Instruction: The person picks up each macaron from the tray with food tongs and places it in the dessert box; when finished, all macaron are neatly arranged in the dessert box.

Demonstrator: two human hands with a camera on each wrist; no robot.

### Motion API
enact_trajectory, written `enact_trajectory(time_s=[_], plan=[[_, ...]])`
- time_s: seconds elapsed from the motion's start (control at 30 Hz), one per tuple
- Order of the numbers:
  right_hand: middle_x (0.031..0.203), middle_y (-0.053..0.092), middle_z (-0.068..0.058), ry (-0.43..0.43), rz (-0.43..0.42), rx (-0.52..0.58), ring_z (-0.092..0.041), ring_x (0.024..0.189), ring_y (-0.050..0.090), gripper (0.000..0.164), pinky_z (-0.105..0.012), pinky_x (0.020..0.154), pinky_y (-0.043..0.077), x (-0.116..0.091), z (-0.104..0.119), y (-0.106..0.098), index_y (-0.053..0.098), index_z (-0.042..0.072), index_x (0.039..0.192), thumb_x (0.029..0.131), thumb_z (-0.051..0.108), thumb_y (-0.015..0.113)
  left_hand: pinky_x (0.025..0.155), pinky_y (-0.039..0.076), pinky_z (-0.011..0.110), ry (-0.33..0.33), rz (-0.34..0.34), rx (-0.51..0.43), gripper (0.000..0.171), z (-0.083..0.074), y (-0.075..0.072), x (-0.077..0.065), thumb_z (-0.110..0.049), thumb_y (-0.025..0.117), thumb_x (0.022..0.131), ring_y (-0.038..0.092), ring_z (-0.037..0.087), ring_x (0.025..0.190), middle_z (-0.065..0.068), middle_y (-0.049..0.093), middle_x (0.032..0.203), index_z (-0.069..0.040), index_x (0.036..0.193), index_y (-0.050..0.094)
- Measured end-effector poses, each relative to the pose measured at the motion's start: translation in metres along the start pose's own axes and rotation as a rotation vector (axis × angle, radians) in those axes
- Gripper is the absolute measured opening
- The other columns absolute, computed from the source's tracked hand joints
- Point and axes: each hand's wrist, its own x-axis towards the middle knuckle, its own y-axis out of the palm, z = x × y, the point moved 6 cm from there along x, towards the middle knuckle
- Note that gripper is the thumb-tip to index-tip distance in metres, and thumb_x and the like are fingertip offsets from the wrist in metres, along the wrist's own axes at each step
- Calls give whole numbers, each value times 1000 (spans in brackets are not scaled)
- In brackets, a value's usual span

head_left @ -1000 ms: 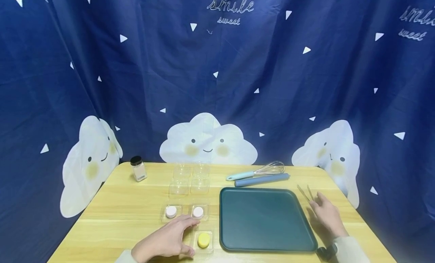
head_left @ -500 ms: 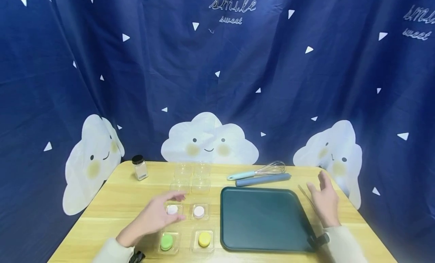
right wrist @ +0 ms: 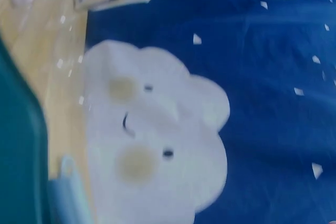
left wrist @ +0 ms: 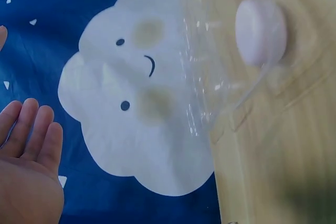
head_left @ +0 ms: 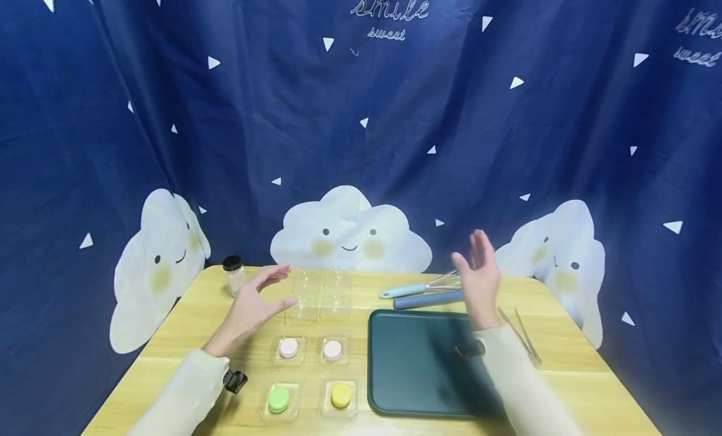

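Observation:
My left hand (head_left: 254, 307) hovers in the head view, its thumb and fingers apart, left of several clear plastic box covers (head_left: 305, 307). It holds nothing. In the left wrist view, the left hand's palm and fingers (left wrist: 39, 140) show at the left edge. Raised over the dark green tray's back part, my right hand (head_left: 479, 285) has its fingers up and nothing in it. Two pale macarons (head_left: 288, 347) (head_left: 332, 350), a green macaron (head_left: 279, 399) and a yellow macaron (head_left: 341, 395) sit in separate clear square bases.
The dark green tray (head_left: 417, 367) lies right of the macarons. Behind it are a blue rolling pin (head_left: 425, 299) and a whisk (head_left: 403, 290). Tongs (head_left: 521, 339) lie at the right. A black-lidded jar (head_left: 234, 276) stands back left, partly behind the left hand.
The left hand has moved from beside the yellow macaron up and back toward the clear covers. The right hand has left the tongs lying on the table and risen leftward over the tray.

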Motion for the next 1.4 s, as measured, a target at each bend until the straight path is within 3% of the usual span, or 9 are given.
enact_trajectory(time_s=[0.2,0.43,0.63,0.83,0.97,1.13,1.4], plan=[[161,42,-9,-10,95,49,-22,151,40,71,-36,126,32,7,1,67,37,7,156,93,-4,67,109,45,15,-60,47,-45,70,16,2,29,-7,86,79,59,35,125,24,63,134,-1,142,54],[159,43,-18,29,222,130,-31,149,41,68,-40,125,33,3,-13,141,37,1,155,92,-6,65,124,33,47,-231,186,-85,86,46,8,56,-20,83,85,40,38,147,20,46,157,-5,155,37],[161,39,-19,208,423,278,-33,150,38,60,-45,127,30,-14,-30,210,35,0,155,101,13,57,129,20,54,-364,254,-173,107,74,18,71,-20,80,88,21,42,156,24,23,167,-3,163,6],[167,22,-23,425,616,343,-36,157,22,66,-45,131,16,-35,-62,268,17,-5,159,108,29,41,130,15,54,-489,332,-138,108,105,30,77,-34,73,92,12,40,158,23,11,170,-1,162,-2],[169,14,-21,520,690,265,-36,159,12,70,-46,132,7,-47,-82,290,10,-2,161,108,37,34,130,14,53,-536,366,-115,109,122,32,73,-40,71,92,8,40,159,24,6,170,1,161,-2],[171,8,-18,593,720,184,-36,160,7,76,-47,132,4,-55,-99,300,7,2,162,107,47,34,130,13,55,-590,441,-107,110,136,37,63,-41,70,93,5,43,158,27,1,169,3,161,-5],[171,5,-20,615,743,152,-37,159,6,79,-47,132,6,-60,-111,301,8,2,162,107,52,34,129,13,57,-626,485,-71,105,136,45,55,-35,67,95,6,47,156,31,1,167,7,159,-4]])
